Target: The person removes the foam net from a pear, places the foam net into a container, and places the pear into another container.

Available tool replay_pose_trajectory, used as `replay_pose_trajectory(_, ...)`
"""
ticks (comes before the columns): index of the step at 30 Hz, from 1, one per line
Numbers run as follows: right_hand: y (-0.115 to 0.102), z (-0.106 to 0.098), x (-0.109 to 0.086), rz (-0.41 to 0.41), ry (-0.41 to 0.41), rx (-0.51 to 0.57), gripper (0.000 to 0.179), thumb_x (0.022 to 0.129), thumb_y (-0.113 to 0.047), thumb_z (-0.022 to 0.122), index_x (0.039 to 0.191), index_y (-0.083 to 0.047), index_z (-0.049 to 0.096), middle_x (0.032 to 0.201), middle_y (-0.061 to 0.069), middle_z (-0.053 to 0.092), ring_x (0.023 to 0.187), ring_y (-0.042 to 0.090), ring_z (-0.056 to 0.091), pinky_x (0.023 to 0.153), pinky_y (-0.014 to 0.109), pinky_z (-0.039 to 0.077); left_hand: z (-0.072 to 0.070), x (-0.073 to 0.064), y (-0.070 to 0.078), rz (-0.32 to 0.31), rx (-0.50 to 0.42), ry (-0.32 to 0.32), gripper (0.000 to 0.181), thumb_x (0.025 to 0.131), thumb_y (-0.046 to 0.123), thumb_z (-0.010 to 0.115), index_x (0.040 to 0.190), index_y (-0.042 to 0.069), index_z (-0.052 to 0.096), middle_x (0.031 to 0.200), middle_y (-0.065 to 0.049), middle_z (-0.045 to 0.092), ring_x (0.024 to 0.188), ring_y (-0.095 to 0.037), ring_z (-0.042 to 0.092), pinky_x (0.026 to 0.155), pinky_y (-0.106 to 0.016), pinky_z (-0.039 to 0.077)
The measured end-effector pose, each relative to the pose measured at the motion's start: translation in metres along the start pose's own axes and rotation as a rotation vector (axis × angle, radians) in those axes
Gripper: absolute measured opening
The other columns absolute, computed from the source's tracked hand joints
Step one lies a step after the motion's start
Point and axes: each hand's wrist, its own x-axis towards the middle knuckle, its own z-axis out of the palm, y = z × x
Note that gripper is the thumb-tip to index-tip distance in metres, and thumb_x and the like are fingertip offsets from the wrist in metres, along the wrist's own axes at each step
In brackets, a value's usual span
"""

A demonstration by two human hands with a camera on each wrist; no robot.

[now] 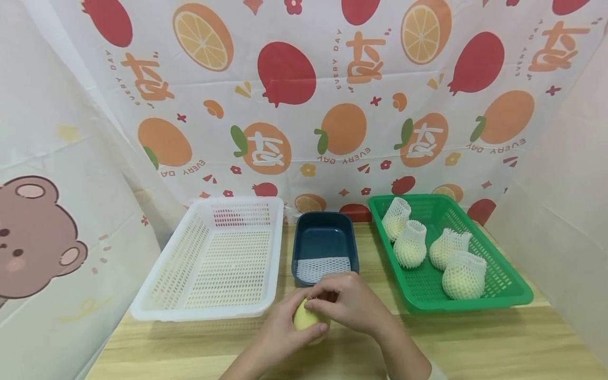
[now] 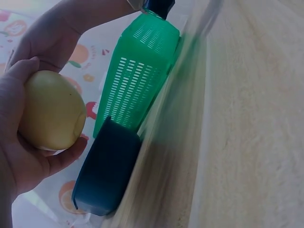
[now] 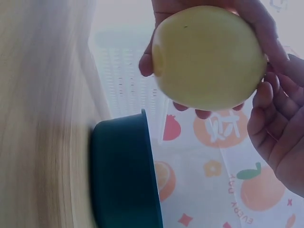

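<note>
Fruit [image 3: 209, 59] in left hand [image 1: 283, 328], fingers curled round it; right hand [image 1: 350, 301] at its end, fingers bent, pinch unclear.

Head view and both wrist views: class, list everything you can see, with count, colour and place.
Bare fruit: one, pale yellow, in the left hand
Wrapped fruits: four, yellowish under white foam netting, in the green basket
Green basket: one, green, right
White basket: one, white, left
Box: one, dark blue, between the baskets
Foam net: white, in the box; count unclear
Table: one, light wood, underneath
Fruit-print cloth: white, red and orange, behind
Bear-print covering: pale with brown bear, far left
Dark object: one, cut off at the left wrist view's top; unclear
Sleeve: one, pale, right arm
Left hand: one, holding the fruit
Right hand: one, fingers curled at the fruit
</note>
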Motion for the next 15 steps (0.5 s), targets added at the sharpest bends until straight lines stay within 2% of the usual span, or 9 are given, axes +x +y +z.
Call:
replay_pose_trajectory(4,-0.002,0.006,0.002,-0.059,0.077,0.014,0.004,0.091,-0.024,0.071,0.093,-0.022,0.074,0.077,-0.012,0.062,0.069,0.0,0.051,0.057,0.019,0.049,-0.003,-0.002,0.004,-0.024,-0.043,0.021,0.051,0.085,0.033,0.076,0.132,0.032,0.057,0.116,0.005,0.064,0.084,-0.007,0.059,0.063,-0.024,0.054)
replay_pose_trajectory(8,-0.005,0.014,0.005,-0.116,0.161,0.062,0.01,0.093,-0.017,0.068,0.101,-0.017,0.074,0.089,-0.006,0.064,0.077,0.004,0.056,0.063,0.02,0.053,-0.011,-0.001,0.008,-0.002,-0.12,0.076,0.039,0.088,0.025,0.071,0.126,0.025,0.06,0.103,-0.001,0.067,0.078,-0.008,0.061,0.06,-0.026,0.055)
replay_pose_trajectory(11,-0.008,0.022,0.009,-0.16,0.216,0.089,0.016,0.093,-0.011,0.068,0.108,-0.012,0.074,0.099,-0.001,0.065,0.086,0.009,0.059,0.071,0.022,0.055,-0.02,0.0,0.011,0.026,-0.154,0.129,0.026,0.092,0.02,0.064,0.118,0.02,0.062,0.091,-0.003,0.064,0.073,-0.009,0.061,0.056,-0.028,0.055)
replay_pose_trajectory(15,-0.012,0.034,0.014,-0.191,0.269,0.06,0.024,0.095,-0.01,0.065,0.118,-0.011,0.07,0.112,0.0,0.065,0.104,0.014,0.059,0.085,0.026,0.055,-0.034,0.0,0.014,0.039,-0.142,0.189,0.018,0.098,0.018,0.055,0.114,0.018,0.062,0.085,-0.003,0.061,0.067,-0.009,0.059,0.052,-0.028,0.054)
